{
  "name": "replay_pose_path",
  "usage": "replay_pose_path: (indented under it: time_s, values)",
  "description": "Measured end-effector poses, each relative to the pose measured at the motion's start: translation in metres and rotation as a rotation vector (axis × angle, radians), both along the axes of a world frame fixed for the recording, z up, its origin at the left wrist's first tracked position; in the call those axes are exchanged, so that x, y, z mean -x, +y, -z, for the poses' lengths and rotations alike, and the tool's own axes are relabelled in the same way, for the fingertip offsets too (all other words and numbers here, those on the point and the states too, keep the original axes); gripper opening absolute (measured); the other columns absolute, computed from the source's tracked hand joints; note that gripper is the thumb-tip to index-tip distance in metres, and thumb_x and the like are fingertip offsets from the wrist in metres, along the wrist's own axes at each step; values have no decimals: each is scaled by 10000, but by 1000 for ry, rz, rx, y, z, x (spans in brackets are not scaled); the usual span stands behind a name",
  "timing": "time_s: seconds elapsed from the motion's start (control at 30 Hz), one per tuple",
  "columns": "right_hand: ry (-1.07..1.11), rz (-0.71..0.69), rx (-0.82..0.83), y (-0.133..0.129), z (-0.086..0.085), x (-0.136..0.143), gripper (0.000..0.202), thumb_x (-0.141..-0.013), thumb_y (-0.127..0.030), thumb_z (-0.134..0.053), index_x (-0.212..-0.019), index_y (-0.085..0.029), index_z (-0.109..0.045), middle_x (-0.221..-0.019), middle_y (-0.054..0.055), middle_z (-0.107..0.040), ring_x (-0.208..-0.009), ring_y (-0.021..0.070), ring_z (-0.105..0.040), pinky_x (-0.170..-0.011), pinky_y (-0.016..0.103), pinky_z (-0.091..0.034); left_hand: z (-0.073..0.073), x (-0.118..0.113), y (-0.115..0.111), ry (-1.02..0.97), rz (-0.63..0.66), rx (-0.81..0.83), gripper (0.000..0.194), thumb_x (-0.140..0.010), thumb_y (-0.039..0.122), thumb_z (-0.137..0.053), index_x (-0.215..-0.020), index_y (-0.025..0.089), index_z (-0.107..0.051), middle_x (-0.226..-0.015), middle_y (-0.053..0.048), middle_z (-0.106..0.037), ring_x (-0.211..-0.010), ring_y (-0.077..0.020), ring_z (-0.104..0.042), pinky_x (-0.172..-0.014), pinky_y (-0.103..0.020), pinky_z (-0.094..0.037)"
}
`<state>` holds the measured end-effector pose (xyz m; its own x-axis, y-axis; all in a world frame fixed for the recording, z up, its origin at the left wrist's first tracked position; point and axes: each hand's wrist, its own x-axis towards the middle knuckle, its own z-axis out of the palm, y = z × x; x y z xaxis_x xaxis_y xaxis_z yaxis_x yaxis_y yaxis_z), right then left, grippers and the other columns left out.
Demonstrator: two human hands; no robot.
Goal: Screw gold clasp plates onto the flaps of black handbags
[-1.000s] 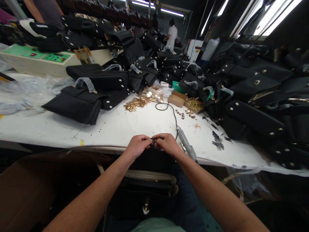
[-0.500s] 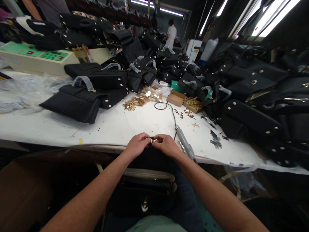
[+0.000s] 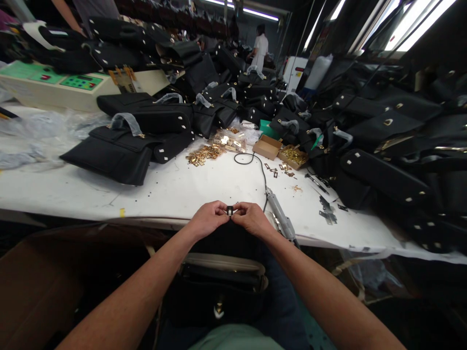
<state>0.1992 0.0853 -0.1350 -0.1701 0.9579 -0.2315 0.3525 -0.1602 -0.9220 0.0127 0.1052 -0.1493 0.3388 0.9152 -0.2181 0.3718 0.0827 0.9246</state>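
Note:
Between my two hands is a small dark rectangular piece with a pale middle [image 3: 229, 211], pinched at its sides over the table's front edge. My left hand [image 3: 209, 217] grips its left side with thumb and fingertips. From the right, my right hand [image 3: 252, 218] closes on it the same way. Its exact kind is too small to make out. Below the hands, a black handbag [image 3: 219, 296] with a gold clasp lies on my lap, its top open. A grey electric screwdriver [image 3: 280, 214] rests on the table beside my right hand.
Gold metal fittings [image 3: 205, 154] lie piled on the white table [image 3: 175, 189]. Behind them are a cardboard box [image 3: 267, 147] and a tray of small brass parts [image 3: 293, 156]. Black handbags [image 3: 109, 153] crowd the left, back and right. A person [image 3: 260, 48] stands far back.
My fingers have shifted on the small dark piece, which now shows more fully between them. The hands stay in nearly the same place, and the view has moved slightly.

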Motion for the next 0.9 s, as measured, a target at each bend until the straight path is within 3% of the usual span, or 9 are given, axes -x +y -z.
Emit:
replay_pose_path:
  time_s: [0.57,0.9]
  values:
    - [-57,27,-108,0,9,5,254,-679,-168,-611,-914,-158,-708,-653,-34,-648,-539,89,-523,-498,190,-350,-2,-10,3,26,-73,51,245,-600,236,-624,-828,162,-677,-679,13,-632,-598,-136,-531,-567,-252,-350]
    - [-39,17,-102,-1,15,2,268,-689,-174,-599,-940,-161,-693,-668,-37,-647,-539,87,-511,-510,196,-353,-4,-13,1,8,-87,53,244,-586,238,-622,-810,164,-684,-689,6,-651,-610,-139,-552,-574,-250,-368]
